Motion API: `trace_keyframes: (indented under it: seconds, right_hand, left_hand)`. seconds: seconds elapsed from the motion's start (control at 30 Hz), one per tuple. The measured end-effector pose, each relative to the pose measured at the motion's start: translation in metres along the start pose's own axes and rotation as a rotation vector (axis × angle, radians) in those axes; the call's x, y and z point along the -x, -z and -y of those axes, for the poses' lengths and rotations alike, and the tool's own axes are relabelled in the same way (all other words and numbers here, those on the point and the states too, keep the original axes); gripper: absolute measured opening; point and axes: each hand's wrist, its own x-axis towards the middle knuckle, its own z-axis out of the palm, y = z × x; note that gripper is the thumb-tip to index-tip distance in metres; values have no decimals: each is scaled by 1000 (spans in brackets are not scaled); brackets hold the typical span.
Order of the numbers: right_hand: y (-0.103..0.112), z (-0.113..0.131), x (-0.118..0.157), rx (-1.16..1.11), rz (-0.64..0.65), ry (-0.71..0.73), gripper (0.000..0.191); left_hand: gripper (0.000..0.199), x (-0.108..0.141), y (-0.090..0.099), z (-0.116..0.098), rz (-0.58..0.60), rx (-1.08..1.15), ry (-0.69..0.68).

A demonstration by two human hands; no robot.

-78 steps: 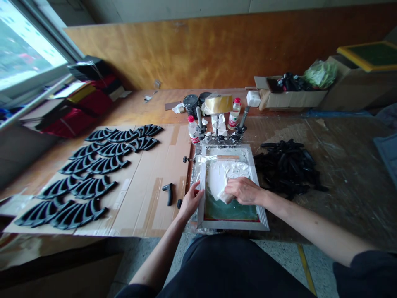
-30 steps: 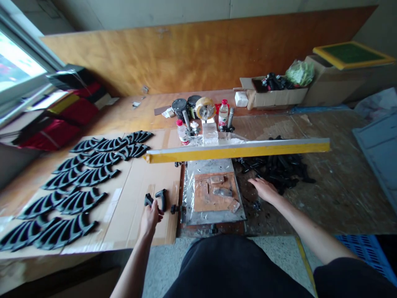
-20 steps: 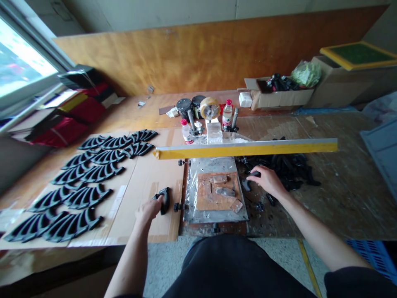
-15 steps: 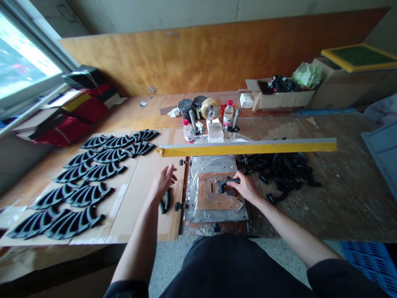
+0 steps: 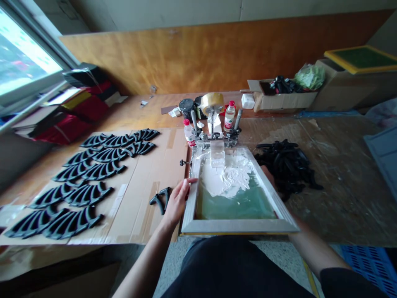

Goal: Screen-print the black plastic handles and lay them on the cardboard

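Note:
A screen-printing frame [image 5: 240, 226] with a metal rim lies lowered over the work plate in front of me. White ink [image 5: 235, 182] covers the upper part of its green mesh. My left hand [image 5: 177, 200] grips the frame's left edge, a finger resting on top of the rim. Most of my right hand [image 5: 268, 175] is hidden behind the frame's right side; its fingers cannot be made out. Just left of my left hand, black curved handles [image 5: 161, 199] rest on the cardboard.
Rows of black handles [image 5: 74, 221] cover the cardboard [image 5: 130, 223] at left. A loose pile of them [image 5: 285, 165] sits right of the frame. Behind stand a clamp holding the frame, bottles [image 5: 229, 115], black jars [image 5: 187, 108] and an open box [image 5: 285, 100].
The frame has swung down over the plate, hiding it and the handle there. My left hand has moved right onto its rim; my right hand has let go of the handle. More handles lie beside my left hand.

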Motion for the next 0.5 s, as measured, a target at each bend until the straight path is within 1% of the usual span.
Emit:
trace_keyframes:
  seconds: [0.03,0.07,0.1,0.13,0.17,0.23,0.27,0.3,0.33,0.4,0.47,0.5]
  right_hand:
    - [7,-4,-9,-3,-68,-57,39]
    - [11,-3,-19,-9,-131,-95,38]
    - [13,4,-29,-20,-172,-98,35]
    - [12,16,-39,-40,-182,-58,34]
    - [8,31,-48,-54,-158,15,40]
    - [-3,67,-62,-26,-37,189,56]
    - [-9,82,-67,13,35,244,56]
    - [-16,95,-69,51,112,274,50]
    - [-21,105,-69,84,190,289,40]
    - [-29,112,-61,120,325,321,19]
    - [-29,109,-44,124,406,412,2]
    - [-27,106,-33,118,426,480,6]
  left_hand:
    - [54,2,0,16,14,-22,44]
    - [58,2,-1,32,23,-33,72]
    - [64,1,-3,47,36,-51,88]
    - [69,-1,-5,60,43,-83,90]
    - [72,-4,-8,71,42,-127,81]
    - [69,-11,-12,86,28,-223,48]
    - [68,-13,-12,89,29,-259,40]
    - [66,-15,-12,90,34,-281,39]
    - [66,-16,-12,91,42,-291,43]
    - [65,-18,-10,89,60,-292,61]
    - [64,-18,-8,89,71,-289,73]
    - [64,-18,-8,89,70,-285,76]
